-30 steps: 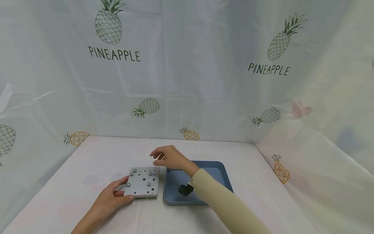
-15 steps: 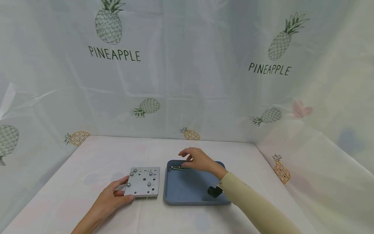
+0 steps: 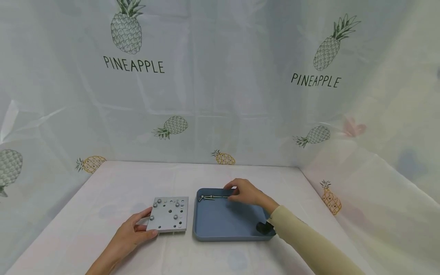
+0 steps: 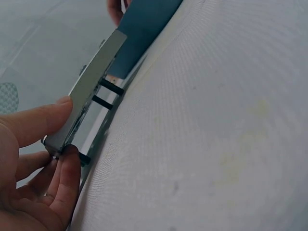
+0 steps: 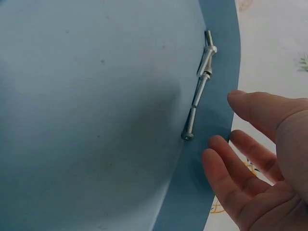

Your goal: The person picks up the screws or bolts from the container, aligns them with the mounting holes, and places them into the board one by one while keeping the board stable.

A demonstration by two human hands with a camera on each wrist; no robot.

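Nearest, on the left: left hand (image 3: 128, 233) grips the plate (image 3: 165, 224) by its left edge, thumb along the near side, fingers curled under; probably to steady it. Bolts (image 3: 151, 217) stand in some holes, heads up; dark shanks (image 4: 111, 87) stick out below, which may be why the plate sits raised. Whether their tips meet the cloth (image 3: 172, 258), cannot tell.

Just right of the plate: blue tray (image 3: 228, 238), likely set close for short reaches. Right hand (image 3: 246, 193) over its far rim, thumb well parted from half-bent fingers, nothing between them. Loose bolts (image 5: 199, 94) lie in a line along the tray's far wall, near the fingertips, apparently untouched.

Farthest: pineapple-print curtain (image 3: 220, 95), upright behind the table
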